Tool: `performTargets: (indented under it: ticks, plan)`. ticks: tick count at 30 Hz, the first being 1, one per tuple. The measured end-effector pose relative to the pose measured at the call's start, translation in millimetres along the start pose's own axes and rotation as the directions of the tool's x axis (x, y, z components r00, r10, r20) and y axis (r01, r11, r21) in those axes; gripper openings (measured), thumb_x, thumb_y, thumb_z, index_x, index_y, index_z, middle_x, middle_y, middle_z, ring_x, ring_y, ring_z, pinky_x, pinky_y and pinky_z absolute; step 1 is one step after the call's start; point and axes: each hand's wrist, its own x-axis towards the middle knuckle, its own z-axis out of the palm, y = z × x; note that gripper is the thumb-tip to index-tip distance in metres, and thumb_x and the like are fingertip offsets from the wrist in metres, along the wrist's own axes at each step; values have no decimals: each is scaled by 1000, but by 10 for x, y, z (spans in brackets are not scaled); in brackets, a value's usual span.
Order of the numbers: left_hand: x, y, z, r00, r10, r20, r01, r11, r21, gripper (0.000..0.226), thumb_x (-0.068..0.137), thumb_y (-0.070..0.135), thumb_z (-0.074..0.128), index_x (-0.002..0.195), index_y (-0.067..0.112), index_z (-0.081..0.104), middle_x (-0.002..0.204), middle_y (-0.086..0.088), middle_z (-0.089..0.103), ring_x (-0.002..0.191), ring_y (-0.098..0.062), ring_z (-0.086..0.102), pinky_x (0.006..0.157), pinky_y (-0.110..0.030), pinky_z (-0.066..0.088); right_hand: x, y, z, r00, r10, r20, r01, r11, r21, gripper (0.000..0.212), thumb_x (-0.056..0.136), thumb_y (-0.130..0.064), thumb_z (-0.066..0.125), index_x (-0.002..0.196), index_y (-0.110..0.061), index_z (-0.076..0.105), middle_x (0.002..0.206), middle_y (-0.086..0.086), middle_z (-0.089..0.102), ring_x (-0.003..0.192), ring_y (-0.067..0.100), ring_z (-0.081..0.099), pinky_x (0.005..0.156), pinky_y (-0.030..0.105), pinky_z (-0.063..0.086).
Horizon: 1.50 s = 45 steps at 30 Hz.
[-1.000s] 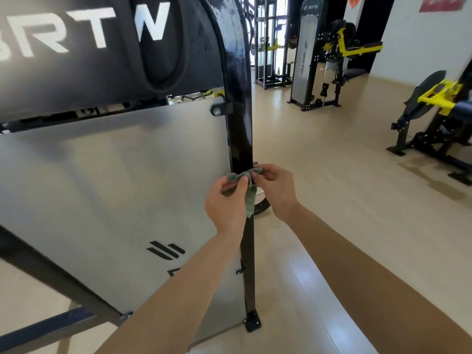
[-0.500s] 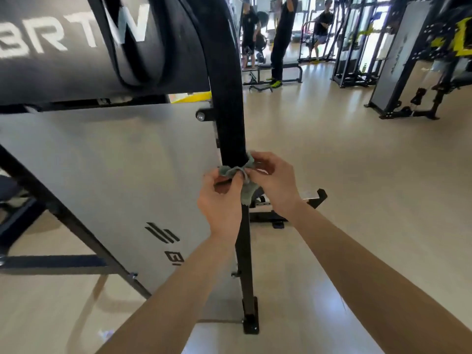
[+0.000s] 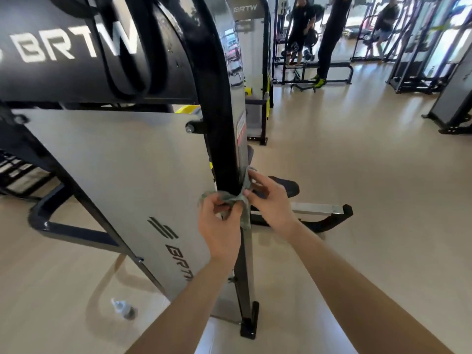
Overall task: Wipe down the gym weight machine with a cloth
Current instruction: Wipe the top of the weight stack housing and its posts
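A black upright post [image 3: 219, 139] of the weight machine rises in front of me, with a grey side panel [image 3: 122, 162] marked BRTW to its left. A grey-green cloth [image 3: 242, 200] is wrapped around the post at mid height. My left hand [image 3: 219, 226] pinches the cloth's left end in front of the post. My right hand [image 3: 268, 200] holds the other end on the post's right side. Part of the cloth hangs down between my hands.
A small spray bottle [image 3: 124, 309] lies on the beige floor at the lower left. The machine's base foot [image 3: 249, 328] sits below my arms, and a low bar [image 3: 319, 210] extends right. Other machines [image 3: 255, 72] and people [image 3: 329, 37] stand at the back.
My view has swung left and nearer to the post. Both hands keep their hold on the cloth around the post, at about the same height.
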Motion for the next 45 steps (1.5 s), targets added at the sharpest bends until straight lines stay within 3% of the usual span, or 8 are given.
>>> performTargets:
  ticks: [13,17,25,31,38,40,42,45]
  plan:
    - [-288,-867,-102,933,-357,50,350,930,108,15,93,5,66,101,17,64,98,-3,69,93,-19,67,87,-38,59,-455,773,256,914,406,3,-404,909,107,47,95,0,64,140,-13,58,122,6,69,111,20,69,95,43,58]
    - [-199,-689,-93,938,-345,29,344,939,29,16,91,3,66,100,17,65,95,-1,70,93,-20,68,84,-35,59,-447,573,308,942,318,-110,-321,947,-8,42,94,-1,66,134,-13,63,115,-3,70,101,1,67,91,22,57]
    - [110,-182,-50,970,-242,-13,235,952,-197,12,92,8,67,95,19,65,92,-2,70,92,-26,69,83,-40,59,-453,180,319,984,-34,-173,14,994,-112,41,92,-9,72,131,-15,64,119,-9,69,111,3,65,93,17,52]
    - [-91,-457,-91,966,-260,12,260,966,2,20,91,-5,59,93,14,61,85,1,66,78,-8,62,74,-19,52,-540,640,416,975,174,-139,-191,975,-117,49,85,-3,77,130,-16,62,114,-9,69,102,-3,65,93,24,57]
    - [-215,-1070,-104,806,-578,127,567,816,116,20,82,10,68,88,29,67,93,-6,72,94,-29,71,89,-52,59,-598,889,392,937,335,-104,-349,866,-359,30,88,-5,71,116,-16,67,103,-2,67,92,12,62,75,15,47]
    - [-245,-1024,-111,773,-605,188,590,796,137,19,80,13,70,93,26,67,97,-9,73,97,-31,71,92,-54,58,-657,871,401,921,373,-116,-390,872,-295,29,91,-2,67,112,-21,67,103,0,67,89,12,62,68,13,47]
    - [-276,-833,-131,787,-585,198,578,810,98,21,82,15,72,101,21,67,100,-9,73,99,-28,71,94,-53,57,-721,806,394,926,356,-128,-376,905,-201,28,91,-1,66,100,-28,66,93,-6,66,89,13,66,64,15,50]
    - [-223,-493,-175,845,-501,188,519,853,-58,18,89,13,72,105,22,67,103,-6,73,102,-24,71,98,-50,56,-690,530,384,955,229,-189,-258,956,-142,23,89,-6,71,100,-26,72,92,-11,71,90,7,68,80,25,59]
